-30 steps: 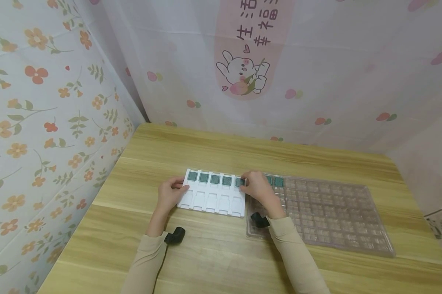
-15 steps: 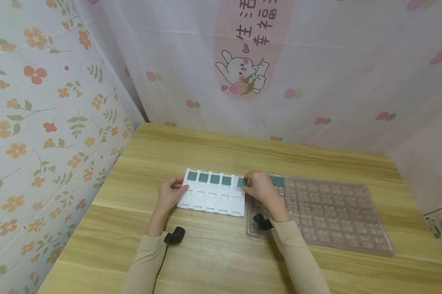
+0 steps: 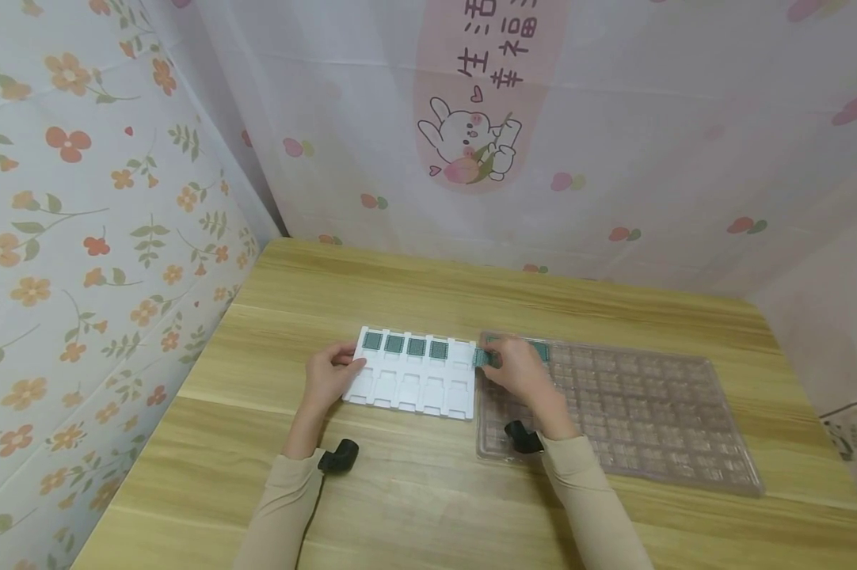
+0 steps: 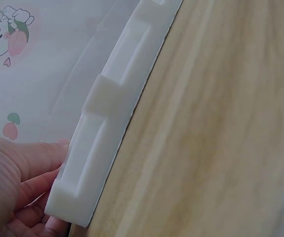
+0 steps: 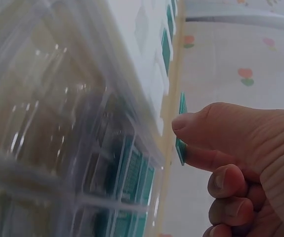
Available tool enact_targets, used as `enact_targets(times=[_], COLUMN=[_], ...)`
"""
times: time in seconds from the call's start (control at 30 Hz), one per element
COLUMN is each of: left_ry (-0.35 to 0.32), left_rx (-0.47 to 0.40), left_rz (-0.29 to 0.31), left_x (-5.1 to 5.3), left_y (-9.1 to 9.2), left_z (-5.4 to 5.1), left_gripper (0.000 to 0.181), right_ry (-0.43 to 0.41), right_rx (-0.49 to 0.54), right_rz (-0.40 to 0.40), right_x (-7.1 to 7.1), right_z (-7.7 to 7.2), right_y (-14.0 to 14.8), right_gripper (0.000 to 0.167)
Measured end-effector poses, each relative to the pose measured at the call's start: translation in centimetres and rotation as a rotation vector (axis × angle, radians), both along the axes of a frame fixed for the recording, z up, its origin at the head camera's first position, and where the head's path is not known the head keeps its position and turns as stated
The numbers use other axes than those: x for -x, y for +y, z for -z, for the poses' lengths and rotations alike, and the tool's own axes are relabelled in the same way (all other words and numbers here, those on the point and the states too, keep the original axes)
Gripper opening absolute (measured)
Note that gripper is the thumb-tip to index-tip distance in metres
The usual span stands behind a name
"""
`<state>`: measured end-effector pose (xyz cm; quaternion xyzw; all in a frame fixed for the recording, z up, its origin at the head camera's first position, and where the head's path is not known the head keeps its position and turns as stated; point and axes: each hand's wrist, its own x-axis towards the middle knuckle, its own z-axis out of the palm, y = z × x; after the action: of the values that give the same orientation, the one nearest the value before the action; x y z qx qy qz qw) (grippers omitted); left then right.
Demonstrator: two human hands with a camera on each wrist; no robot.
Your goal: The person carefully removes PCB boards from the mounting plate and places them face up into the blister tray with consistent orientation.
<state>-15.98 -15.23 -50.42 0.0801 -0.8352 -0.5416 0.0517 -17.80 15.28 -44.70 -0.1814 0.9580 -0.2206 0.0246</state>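
Note:
My left hand [image 3: 326, 378] grips the left edge of a white plastic tray [image 3: 409, 402], which has two rows of pockets. In the left wrist view, the thumb lies along the edge of the tray [image 4: 102, 98] and the other fingers are partly hidden. Small green circuit boards [image 3: 394, 345] sit in several back-row pockets; the rightmost back pocket and the front row hold none. Between thumb and forefinger my right hand [image 3: 521, 372] pinches one green circuit board [image 3: 481, 358]. This board [image 5: 181, 154] appears edge-on in the right wrist view, raised above the trays.
A large clear plastic tray [image 3: 657, 419] with many pockets lies against the white tray's right side. Green boards [image 3: 542, 351] lie at its back left, partly behind my right hand. Black cameras [image 3: 340, 457] sit on both wrists. Printed curtains [image 3: 371, 142] hang behind the wooden table [image 3: 400, 507].
My right hand has lifted the board out of the white tray's rightmost back pocket and carried it right, to the clear tray's near-left corner area. My left hand has stayed put.

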Motion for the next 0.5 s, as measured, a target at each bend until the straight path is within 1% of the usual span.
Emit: enact_targets(times=[0.5], left_ry=[0.002], left_rx=[-0.013], left_rz=[0.003], left_x=[0.0], left_y=[-0.1], left_z=[0.1], left_gripper=[0.030], right_ry=[-0.015], right_rx=[0.006], right_rz=[0.022], right_x=[-0.6], right_z=[-0.4], right_y=[2.4], right_gripper=[0.031])
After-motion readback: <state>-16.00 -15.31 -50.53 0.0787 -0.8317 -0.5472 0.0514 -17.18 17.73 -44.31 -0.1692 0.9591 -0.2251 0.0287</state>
